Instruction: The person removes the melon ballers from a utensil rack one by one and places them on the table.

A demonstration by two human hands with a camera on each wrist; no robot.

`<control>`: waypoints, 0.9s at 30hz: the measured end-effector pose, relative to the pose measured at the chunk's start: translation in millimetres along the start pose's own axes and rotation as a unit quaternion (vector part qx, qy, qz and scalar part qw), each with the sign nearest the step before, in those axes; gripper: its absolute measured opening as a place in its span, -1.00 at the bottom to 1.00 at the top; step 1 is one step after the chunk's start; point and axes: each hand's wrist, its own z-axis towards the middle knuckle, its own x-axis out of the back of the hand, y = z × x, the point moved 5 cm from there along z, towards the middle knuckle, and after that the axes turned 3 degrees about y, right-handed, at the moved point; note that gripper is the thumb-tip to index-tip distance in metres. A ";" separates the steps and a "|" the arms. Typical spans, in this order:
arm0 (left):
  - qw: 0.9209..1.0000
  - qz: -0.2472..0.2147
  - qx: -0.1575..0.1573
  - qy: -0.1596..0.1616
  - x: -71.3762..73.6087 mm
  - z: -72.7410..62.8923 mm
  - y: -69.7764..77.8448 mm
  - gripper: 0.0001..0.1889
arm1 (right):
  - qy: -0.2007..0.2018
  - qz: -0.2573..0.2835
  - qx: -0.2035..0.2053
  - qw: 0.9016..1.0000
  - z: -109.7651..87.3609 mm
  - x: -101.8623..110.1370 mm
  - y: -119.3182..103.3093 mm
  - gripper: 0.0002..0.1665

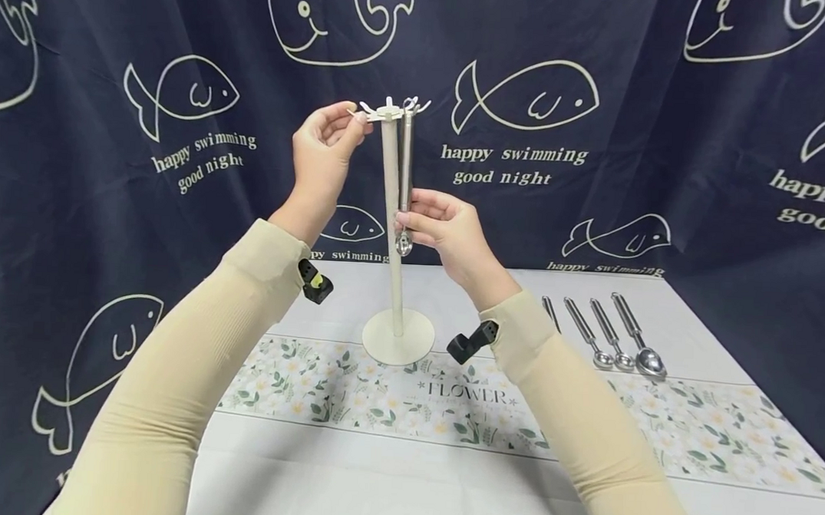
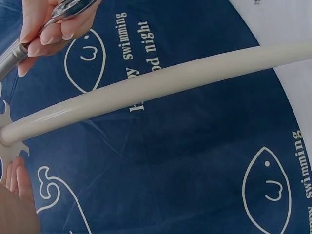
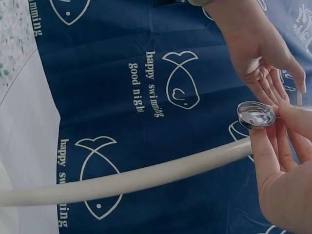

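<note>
A cream metal stand [image 1: 395, 287] rises from a round base, with a ring of hooks [image 1: 389, 112] at its top. My left hand [image 1: 323, 150] pinches the left side of that ring between thumb and fingers. A small metal scoop [image 1: 407, 161] hangs upright alongside the pole, its handle's looped end up among the hooks on the right. My right hand [image 1: 451, 228] holds the scoop low on its handle, just above the bowl [image 3: 256, 116]. Whether the loop sits over a hook, I cannot tell. The left wrist view shows the left fingers [image 2: 17, 180] against the hooked disc.
Several more metal scoops [image 1: 650, 361] of different sizes lie in a row at the right, one partly hidden by my right arm. A floral runner [image 1: 475, 414] crosses the white table [image 1: 375, 479]. Behind hangs a dark blue curtain [image 1: 533, 25] printed with fish.
</note>
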 end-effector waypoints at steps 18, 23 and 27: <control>0.999 0.016 -0.028 -0.020 1.2 -3.7 3.3 -0.63 | 0.072 -0.025 -0.044 0.996 -6.9 54.8 16.5 -0.54; 1.000 -0.005 -0.016 -0.017 -1.2 -4.8 0.1 -0.61 | 0.084 -0.047 -0.070 0.993 -8.7 71.3 30.1 -0.44; 1.000 -0.012 -0.017 -0.017 -3.2 -5.8 0.0 -0.60 | 0.086 -0.054 -0.095 0.990 -10.8 80.5 39.6 -0.44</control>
